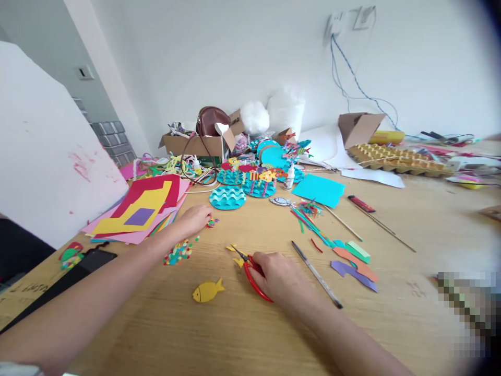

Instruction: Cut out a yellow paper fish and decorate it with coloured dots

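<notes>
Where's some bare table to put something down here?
Bare wood lies near the front edge of the table, below the yellow paper fish, and right of the thin sticks. It is crowded behind the blue wave discs, toward the cardboard box.

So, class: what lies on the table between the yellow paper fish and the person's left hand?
In the head view, a heap of small coloured paper dots lies between the yellow paper fish and the left hand; the rest is bare wooden table.

Red-handled scissors (pixel 252 274) in my right hand (pixel 279 277) — beside them a yellow paper fish (pixel 207 291). Multicoloured paper dots (pixel 179 252) near my left hand (pixel 194 218) — teal wavy disc (pixel 227 198), turquoise sheet (pixel 319 190) beyond.
</notes>
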A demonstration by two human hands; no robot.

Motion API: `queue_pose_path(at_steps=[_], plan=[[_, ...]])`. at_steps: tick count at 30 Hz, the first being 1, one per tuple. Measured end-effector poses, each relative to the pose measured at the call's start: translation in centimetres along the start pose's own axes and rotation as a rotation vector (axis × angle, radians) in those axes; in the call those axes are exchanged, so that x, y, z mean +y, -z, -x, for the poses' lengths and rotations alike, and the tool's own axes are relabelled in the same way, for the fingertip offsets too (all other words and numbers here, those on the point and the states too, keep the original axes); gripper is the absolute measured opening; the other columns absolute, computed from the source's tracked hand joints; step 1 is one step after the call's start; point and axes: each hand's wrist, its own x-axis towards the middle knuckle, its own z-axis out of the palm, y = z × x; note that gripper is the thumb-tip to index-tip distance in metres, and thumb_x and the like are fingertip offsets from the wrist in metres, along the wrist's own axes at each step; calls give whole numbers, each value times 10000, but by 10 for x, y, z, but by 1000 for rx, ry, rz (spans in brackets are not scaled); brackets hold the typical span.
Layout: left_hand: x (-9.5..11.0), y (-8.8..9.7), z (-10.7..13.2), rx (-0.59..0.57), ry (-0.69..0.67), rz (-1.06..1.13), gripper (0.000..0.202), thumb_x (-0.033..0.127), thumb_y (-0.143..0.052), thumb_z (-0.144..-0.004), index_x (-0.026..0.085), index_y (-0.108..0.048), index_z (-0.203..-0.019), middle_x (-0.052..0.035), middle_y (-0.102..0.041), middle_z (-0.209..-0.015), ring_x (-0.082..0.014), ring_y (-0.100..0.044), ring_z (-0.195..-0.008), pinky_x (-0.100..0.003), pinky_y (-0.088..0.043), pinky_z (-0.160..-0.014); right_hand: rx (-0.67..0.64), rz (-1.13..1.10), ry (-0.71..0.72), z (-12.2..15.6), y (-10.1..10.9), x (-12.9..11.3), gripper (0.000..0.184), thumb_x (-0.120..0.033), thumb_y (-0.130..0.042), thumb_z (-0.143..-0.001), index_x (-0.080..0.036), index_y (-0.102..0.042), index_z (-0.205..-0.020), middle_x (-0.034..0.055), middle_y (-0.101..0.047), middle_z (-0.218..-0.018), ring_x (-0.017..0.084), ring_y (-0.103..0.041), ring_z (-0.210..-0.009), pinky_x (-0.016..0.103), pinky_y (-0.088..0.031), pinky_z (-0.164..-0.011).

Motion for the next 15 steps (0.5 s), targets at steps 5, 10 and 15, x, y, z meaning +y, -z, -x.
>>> queue_pose_path(at_steps=[5, 10, 15], plan=[[2, 4, 4, 15, -22, -2, 242, 131, -420, -764, 161, -660, -756, -91, -661, -832, -218, -595, -806, -282, -410, -680, -23, 52, -14, 0, 1, -3, 300, -322, -387, -859, -179, -628, -752, 89, -700, -749, 192, -646, -654, 262, -237, -484], [29, 24, 19, 57, -78, 59, 230, 129, -421, -788, 154, -648, -817, -76, -646, -867, -194, -585, -809, -279, -428, -704, 0, 117, -30, 0, 0, -1, 302, -316, -384, -862, -174, -644, -802, 113, -702, -766, 210, -657, -671, 259, -319, -526], [68, 34, 50, 37, -375, 182, 304, 109, -408, -830, 211, -631, -1010, -41, -611, -985, -136, -559, -918, -233, -414, -824, 10, 164, 5, 3, 9, 0, 313, -292, -375, -860, -176, -660, -804, 123, -708, -776, 243, -668, -686, 269, -355, -535]])
